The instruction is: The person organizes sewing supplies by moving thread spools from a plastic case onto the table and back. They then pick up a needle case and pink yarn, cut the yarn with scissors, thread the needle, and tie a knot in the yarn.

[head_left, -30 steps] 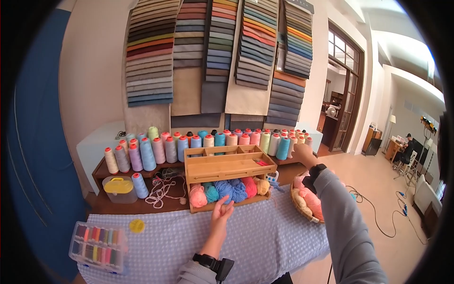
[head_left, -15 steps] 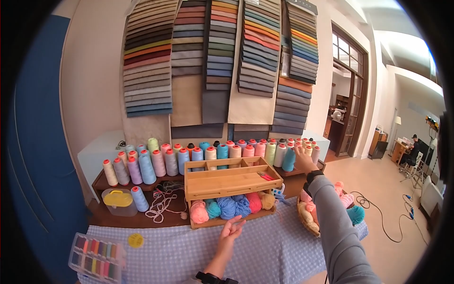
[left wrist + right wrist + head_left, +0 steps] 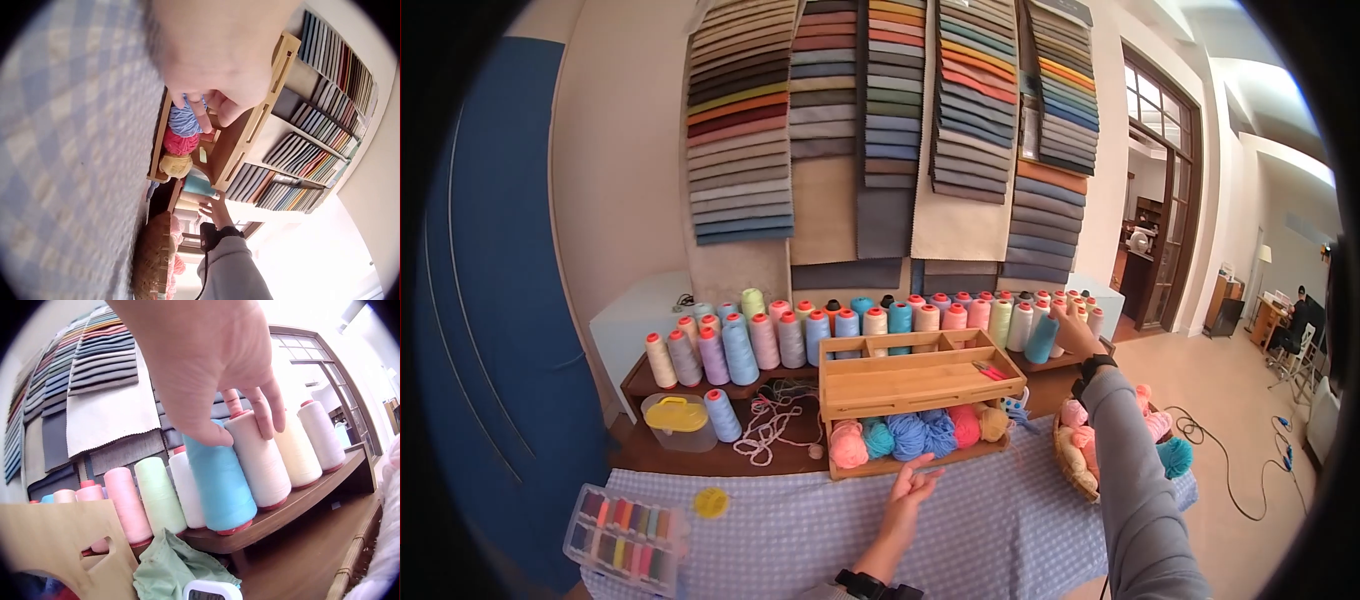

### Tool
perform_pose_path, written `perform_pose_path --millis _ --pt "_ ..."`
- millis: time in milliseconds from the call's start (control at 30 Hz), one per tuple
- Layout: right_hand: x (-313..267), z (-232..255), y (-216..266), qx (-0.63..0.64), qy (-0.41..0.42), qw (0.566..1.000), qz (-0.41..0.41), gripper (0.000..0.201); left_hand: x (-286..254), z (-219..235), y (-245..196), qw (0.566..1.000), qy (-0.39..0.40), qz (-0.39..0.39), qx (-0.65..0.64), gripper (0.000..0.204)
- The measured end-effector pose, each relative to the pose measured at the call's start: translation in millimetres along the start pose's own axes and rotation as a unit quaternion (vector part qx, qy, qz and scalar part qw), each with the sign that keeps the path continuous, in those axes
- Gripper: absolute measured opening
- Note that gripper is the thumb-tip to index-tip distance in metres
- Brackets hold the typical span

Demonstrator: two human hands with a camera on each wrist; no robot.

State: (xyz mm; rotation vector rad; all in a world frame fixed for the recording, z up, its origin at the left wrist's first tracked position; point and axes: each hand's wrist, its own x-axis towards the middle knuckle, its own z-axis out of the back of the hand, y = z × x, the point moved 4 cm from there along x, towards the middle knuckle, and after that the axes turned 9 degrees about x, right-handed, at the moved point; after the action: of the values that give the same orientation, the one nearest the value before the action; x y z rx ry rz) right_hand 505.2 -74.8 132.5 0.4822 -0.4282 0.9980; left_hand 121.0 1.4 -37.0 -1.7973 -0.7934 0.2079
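Note:
At the right end of the thread row, my right hand [image 3: 1082,335] grips a blue cone of thread [image 3: 1041,341] by its top. In the right wrist view the thumb lies against the top of this cone, which leans over, and the fingers reach behind a cream cone [image 3: 259,459] beside it. The left hand [image 3: 908,495] hovers over the checked cloth [image 3: 800,530] with relaxed fingers and holds nothing. Just beyond its fingertips is a wooden box [image 3: 900,388], with balls of yarn [image 3: 908,434] in its lower shelf and red-handled scissors [image 3: 988,370] on its upper tray.
Many thread cones [image 3: 740,352] line the raised wooden shelf. A wicker basket [image 3: 1072,462] of yarn stands at right. To the left are a yellow-lidded tub [image 3: 680,422], tangled cord [image 3: 765,440] and a clear case [image 3: 622,540] of small spools. A white digital clock [image 3: 212,590] stands under the shelf.
The right hand has come down onto the blue cone and taken hold of its top, and the cone now tilts. The left hand shifts slightly to the right. The view has turned a little left.

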Motion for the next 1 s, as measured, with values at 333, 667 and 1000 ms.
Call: perform_pose_path --millis 333,667,1000 --pt "-19 -6 -4 -0.036 -0.032 0.999 -0.014 0.045 2 1 3 1.0 -0.011 -0.006 -0.008 0.037" --pt "11 68 112 0.112 -0.186 0.975 0.041 0.038 3 0 3 1.0 -0.002 -0.017 -0.012 0.039" --pt "38 -7 244 0.241 -0.004 0.966 0.088 0.042 8 7 14 0.999 0.023 -0.03 -0.012 0.041"
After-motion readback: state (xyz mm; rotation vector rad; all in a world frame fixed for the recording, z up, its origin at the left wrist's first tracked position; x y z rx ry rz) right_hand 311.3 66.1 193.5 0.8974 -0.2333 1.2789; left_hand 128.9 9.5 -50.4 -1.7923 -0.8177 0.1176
